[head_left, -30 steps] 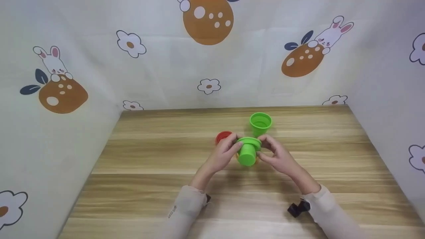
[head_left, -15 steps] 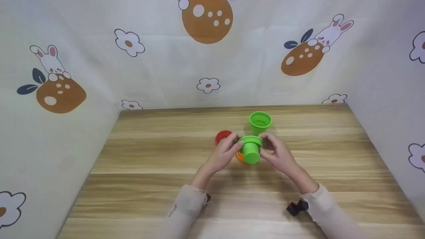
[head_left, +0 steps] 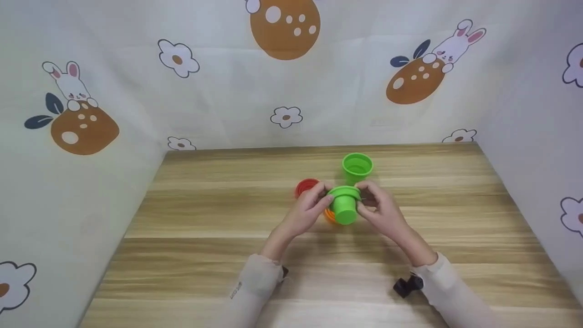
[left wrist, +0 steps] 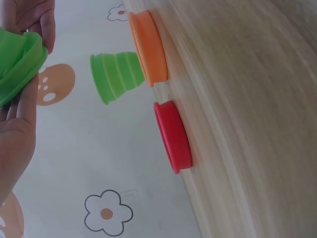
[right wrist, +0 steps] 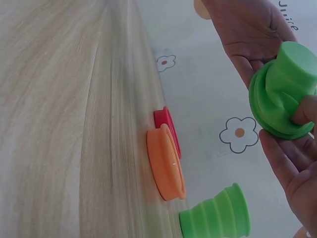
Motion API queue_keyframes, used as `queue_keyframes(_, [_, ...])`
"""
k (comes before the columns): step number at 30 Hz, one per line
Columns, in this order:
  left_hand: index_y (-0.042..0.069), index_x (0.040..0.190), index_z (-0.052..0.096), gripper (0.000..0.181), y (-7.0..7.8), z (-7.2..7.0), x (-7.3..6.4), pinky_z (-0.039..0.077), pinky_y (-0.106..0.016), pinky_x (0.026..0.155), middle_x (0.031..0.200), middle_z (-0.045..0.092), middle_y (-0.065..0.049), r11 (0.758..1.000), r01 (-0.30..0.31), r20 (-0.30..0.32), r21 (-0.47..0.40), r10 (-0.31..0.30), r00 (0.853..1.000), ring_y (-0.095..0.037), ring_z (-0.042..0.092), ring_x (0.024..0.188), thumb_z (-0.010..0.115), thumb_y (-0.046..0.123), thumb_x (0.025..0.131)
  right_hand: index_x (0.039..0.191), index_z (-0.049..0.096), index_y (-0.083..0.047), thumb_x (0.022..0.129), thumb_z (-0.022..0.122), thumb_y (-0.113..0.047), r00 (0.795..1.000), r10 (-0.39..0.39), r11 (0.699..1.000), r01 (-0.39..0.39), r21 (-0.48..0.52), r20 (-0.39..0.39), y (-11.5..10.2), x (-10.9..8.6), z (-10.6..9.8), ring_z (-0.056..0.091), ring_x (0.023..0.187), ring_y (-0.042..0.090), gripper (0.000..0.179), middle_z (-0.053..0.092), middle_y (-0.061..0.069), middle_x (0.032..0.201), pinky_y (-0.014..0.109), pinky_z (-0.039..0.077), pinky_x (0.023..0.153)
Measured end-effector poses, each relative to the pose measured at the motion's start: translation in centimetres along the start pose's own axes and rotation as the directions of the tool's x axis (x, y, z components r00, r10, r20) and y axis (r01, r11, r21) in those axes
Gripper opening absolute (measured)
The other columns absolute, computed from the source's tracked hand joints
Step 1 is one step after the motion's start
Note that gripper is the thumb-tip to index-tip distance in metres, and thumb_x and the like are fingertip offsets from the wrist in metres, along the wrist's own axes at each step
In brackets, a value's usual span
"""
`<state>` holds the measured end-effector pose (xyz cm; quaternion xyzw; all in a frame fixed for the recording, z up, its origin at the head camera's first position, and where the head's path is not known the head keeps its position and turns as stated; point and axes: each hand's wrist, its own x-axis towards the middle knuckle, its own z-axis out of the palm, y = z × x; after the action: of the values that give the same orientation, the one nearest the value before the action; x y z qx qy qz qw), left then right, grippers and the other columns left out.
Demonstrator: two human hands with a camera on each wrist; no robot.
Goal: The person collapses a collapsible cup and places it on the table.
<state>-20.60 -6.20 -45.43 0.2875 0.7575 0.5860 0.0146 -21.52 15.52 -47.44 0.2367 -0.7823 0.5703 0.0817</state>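
Observation:
Both hands hold a green collapsible cup [head_left: 345,207] above the table, its base tilted toward the head camera. My left hand [head_left: 309,207] grips the rim from the left, and my right hand [head_left: 381,210] grips it from the right, its thumb pressing the cup's side in the right wrist view. The wall near the rim is partly folded, while the base section sticks out. Behind it a second green cup [head_left: 357,165] stands extended and upright. A flattened orange cup [left wrist: 150,48] lies under the held one, mostly hidden in the head view. Left of it rests a flattened red cup [head_left: 306,187].
The wood-grain table [head_left: 205,264] ends at a patterned cloth [head_left: 227,91] that rises behind it and at both sides. A small black device [head_left: 408,286] sits at the right sleeve.
The held green cup has shifted slightly to the right and its base has turned, showing more of the orange cup beneath. Both hands keep their grip; the other cups stay put.

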Motion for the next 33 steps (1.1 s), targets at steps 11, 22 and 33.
queue_keyframes(11, [-0.010,0.122,0.049,0.026,0.12,-0.11,-0.12,0.056,-0.027,0.091,0.118,0.063,-0.027,0.992,0.065,-0.030,-0.109,-0.069,0.997,-0.007,0.058,0.100,0.039,0.008,0.105,0.126,0.052,0.015,0.088,0.063,0.011,0.996,-0.026,0.977,0.009,0.211,0.081,0.61,-0.11,-0.50,0.065,0.105,0.002,0.039,0.068,-0.004,0.114,0.022,0.057,0.091])
queue_keyframes(22, [-0.008,0.126,0.048,0.028,0.19,-0.31,-0.15,0.053,-0.026,0.094,0.119,0.062,-0.024,0.981,0.112,0.012,-0.159,-0.112,0.994,-0.007,0.058,0.101,0.041,0.009,0.104,0.127,0.048,0.019,0.092,0.059,0.009,0.994,0.057,0.951,-0.082,0.299,0.089,0.83,-0.13,-0.61,0.064,0.105,0.000,0.038,0.067,-0.017,0.109,0.017,0.055,0.090])
queue_keyframes(33, [0.001,0.103,0.061,0.023,0.41,-0.14,0.15,0.043,-0.019,0.069,0.081,0.052,0.003,0.980,0.186,-0.049,0.071,-0.183,0.982,-0.008,0.049,0.076,0.052,0.022,0.103,0.122,0.063,0.007,0.090,0.067,0.003,0.990,0.055,0.985,-0.075,0.158,0.127,0.35,-0.19,-0.18,0.066,0.108,0.011,0.032,0.069,0.008,0.116,0.027,0.058,0.092])
